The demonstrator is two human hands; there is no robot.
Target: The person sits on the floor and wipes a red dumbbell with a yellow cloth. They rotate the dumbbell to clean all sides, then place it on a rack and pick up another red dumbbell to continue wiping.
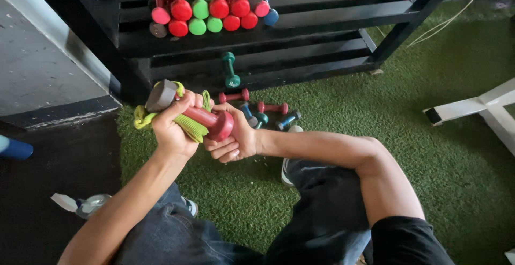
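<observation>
the red dumbbell point(206, 119) looks small, rigid, slick-coated and light; left hand point(173, 131) clamps a green cloth point(189, 125) round its handle, right hand point(236, 139) cups one head.

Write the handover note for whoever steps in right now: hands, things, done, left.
Left hand: wraps a yellow-green cloth around the handle of a small red dumbbell with one grey, worn end.
Right hand: cups the dumbbell's red end.
Things: coloured dumbbells stacked on the black slatted rack; a teal dumbbell on the lower shelf; several small dumbbells on the green turf.
Done: cannot tell which are wiped.
Left: the one in hand; perhaps those on the turf.
</observation>
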